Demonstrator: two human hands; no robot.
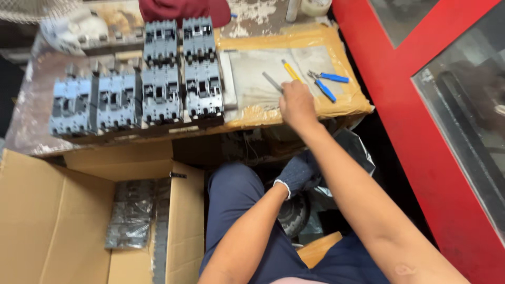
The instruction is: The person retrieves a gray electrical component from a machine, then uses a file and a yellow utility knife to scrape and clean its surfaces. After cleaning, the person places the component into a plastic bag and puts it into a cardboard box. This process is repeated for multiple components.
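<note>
The person's right hand is bare and reaches out over the workbench, its back turned to the camera. Its fingers curl down onto a grey flat tool that lies on the grey mat, and a screwdriver with a yellow handle pokes out just beyond the knuckles; whether the fingers pinch the grey tool or only rest on it cannot be told, since the back of the hand hides them. Just to the right of the hand lie pliers with blue handles, apart from it, on the same mat. The mat sits on a board wrapped in brown tape at the right end of the bench. The left hand wears a dark knitted glove with a white cuff and hangs low, in front of the person's lap, near a dark plastic bag; its fingers are bent, but what they grip, if anything, is hidden. On the left half of the bench stand grey circuit breakers in close rows, touching one another, well apart from both hands. Below the bench, at the lower left, an open cardboard box holds more such parts wrapped in clear plastic. A red door frame runs down the right side.
</note>
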